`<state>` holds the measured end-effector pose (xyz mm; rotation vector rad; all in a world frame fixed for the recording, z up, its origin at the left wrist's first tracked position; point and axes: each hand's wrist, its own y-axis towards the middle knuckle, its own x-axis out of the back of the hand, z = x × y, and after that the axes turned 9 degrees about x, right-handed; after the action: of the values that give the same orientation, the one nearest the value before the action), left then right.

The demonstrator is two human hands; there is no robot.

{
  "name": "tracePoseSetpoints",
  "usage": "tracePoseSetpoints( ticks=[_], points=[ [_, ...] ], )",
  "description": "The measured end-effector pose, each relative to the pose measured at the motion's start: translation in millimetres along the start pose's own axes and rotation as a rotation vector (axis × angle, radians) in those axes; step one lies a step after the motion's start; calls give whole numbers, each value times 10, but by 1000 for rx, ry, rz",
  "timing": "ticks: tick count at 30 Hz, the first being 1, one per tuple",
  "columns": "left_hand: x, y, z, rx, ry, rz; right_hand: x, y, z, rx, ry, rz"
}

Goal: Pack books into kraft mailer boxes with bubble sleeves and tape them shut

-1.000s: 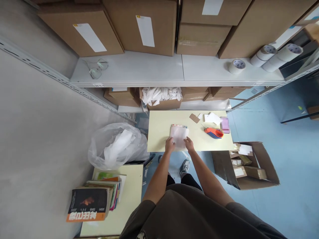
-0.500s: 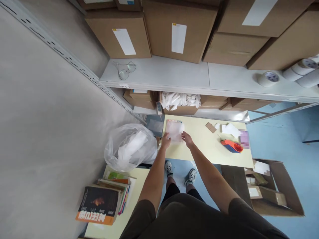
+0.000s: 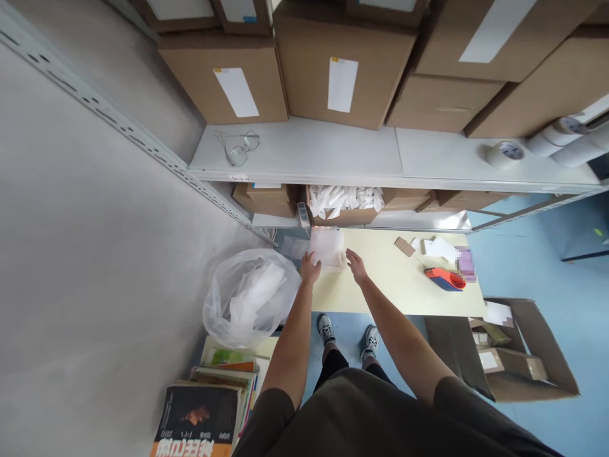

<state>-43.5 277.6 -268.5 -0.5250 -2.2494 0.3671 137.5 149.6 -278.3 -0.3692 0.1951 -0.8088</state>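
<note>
A flat item in translucent white wrap (image 3: 327,246), perhaps bubble wrap, lies at the left end of the cream table (image 3: 380,289). At its lower left corner is my left hand (image 3: 311,269), touching the wrap with thumb and fingers apart. My right hand (image 3: 356,265) is just off the right edge of the wrap, fingers stretched out and nothing in them. What lies inside the wrap is hard to make out.
A clear plastic bag (image 3: 252,298) of white wrap stands left of the table. Brown cards (image 3: 404,246), white papers (image 3: 440,249) and a red-blue tape dispenser (image 3: 445,279) lie to the right. A shelf (image 3: 304,149) with cartons overhangs the back; an open carton (image 3: 533,374) is lower right.
The wrapped item has shifted slightly left on the table. My left hand has moved left with it, and my right hand is now a little apart from its edge.
</note>
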Motion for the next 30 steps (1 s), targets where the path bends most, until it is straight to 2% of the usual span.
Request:
tracePoseSetpoints(
  ticks=[4, 10, 13, 16, 19, 23, 26, 30],
  points=[
    [200, -219, -178, -73, -10, -56, 138, -235, 209, 53, 8, 13],
    [343, -581, -709, -189, -44, -169, 517, -435, 724, 164, -16, 57],
    [317, -951, -939, -217, -73, -230, 798, -578, 918, 244, -64, 106],
    [237, -1467, -1025, -209, -94, -258, 1048, -791, 988, 301, -95, 198],
    [110, -2020, -953, -160, -123, -278, 1212, -1028, 943, 349, -122, 316],
    [-2, -2722, -669, -12, -149, -341, 1249, -1337, 818, 364, -155, 463],
    [39, -3259, -359, 103, -152, -398, 1099, -1604, 728, 354, -194, 598],
    [250, -4016, 161, 209, -213, -505, 683, -2100, 577, 365, -240, 800]
  ],
)
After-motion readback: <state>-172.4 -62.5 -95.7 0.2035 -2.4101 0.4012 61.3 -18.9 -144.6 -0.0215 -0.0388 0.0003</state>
